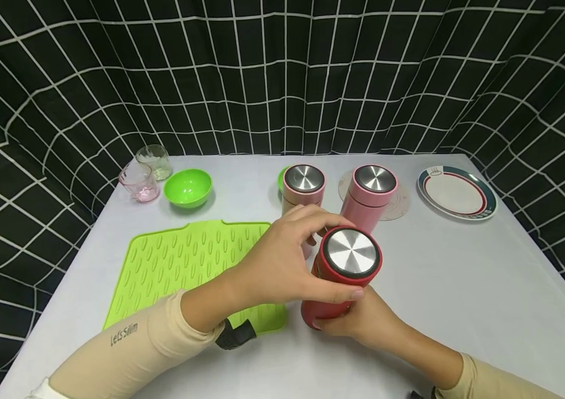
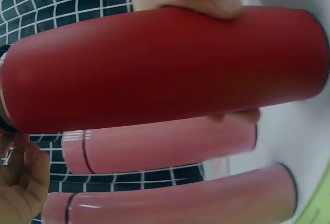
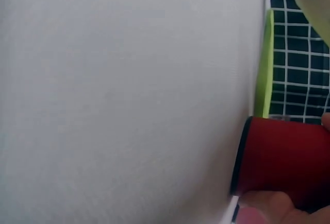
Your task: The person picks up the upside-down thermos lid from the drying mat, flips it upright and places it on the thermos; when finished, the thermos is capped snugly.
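Note:
A red thermos flask [image 1: 329, 310] with a silver, black-edged lid top stands upright, slightly tilted, near the middle of the table. My left hand [image 1: 292, 260] grips it at the lid, thumb on the near side and fingers on the far side. Lower down, my right hand [image 1: 369, 321] holds the flask's body. The left wrist view shows the red body side-on, with the left fingers [image 2: 23, 177] at the lid end. Just behind stand a pale pink flask [image 1: 304, 191] and a pink flask [image 1: 367, 202], both with silver lid tops.
A green ridged mat [image 1: 178, 266] lies left, partly under my left arm. Behind it are a green bowl [image 1: 188, 188] and two glasses, one pinkish [image 1: 140, 183], one clear [image 1: 155, 160]. A rimmed plate [image 1: 457, 192] lies far right; a round coaster [image 1: 398, 205] sits behind the pink flask.

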The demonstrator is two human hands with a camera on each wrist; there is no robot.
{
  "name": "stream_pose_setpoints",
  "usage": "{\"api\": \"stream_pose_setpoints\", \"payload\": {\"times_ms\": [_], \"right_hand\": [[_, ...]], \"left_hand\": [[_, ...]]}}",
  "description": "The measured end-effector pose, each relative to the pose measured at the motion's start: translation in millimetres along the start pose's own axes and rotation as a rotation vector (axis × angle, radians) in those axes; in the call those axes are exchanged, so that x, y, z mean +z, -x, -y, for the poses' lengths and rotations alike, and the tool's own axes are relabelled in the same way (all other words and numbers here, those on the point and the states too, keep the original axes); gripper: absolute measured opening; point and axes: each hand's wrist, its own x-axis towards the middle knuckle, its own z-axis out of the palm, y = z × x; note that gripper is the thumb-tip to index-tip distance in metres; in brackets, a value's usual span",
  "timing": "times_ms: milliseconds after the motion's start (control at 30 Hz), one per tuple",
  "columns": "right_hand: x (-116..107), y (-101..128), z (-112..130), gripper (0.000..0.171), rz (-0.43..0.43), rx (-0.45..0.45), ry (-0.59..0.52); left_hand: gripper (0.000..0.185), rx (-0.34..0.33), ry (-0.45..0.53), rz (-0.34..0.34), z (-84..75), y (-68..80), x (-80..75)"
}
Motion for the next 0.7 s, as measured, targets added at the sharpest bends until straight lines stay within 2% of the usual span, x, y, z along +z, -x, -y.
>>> {"api": "stream_pose_setpoints", "payload": {"times_ms": [133, 300, 400, 500, 567, 700], "right_hand": [[-0.3, -2.7, -0.3, 0.060, 0.025, -0.046, -0.011], [-0.3, -5.8, 1.8, 0.051, 0.067, -0.116, -0.060], [1.0, -8.2, 3.0, 0.049, 0.079, -0.179, -0.098], [1.6, -7.7, 1.5, 0.052, 0.057, -0.177, -0.089], [1.8, -5.4, -3.4, 0.056, 0.031, -0.129, -0.052], [1.8, -3.9, -3.5, 0.056, 0.029, -0.089, -0.054]], "left_hand": [[0.069, -0.014, -0.026, 0.039, 6.3, 3.0, 0.5], [0.073, 0.004, 0.026, 0.092, 10.2, 6.1, 0.5], [0.069, 0.031, 0.027, 0.087, 10.6, 6.0, 2.2], [0.063, 0.066, 0.001, 0.060, 11.2, 4.1, 3.2], [0.062, 0.083, -0.005, 0.048, 12.5, 3.2, 2.9], [0.062, 0.091, 0.039, 0.068, 16.1, 3.1, 2.6]]}}
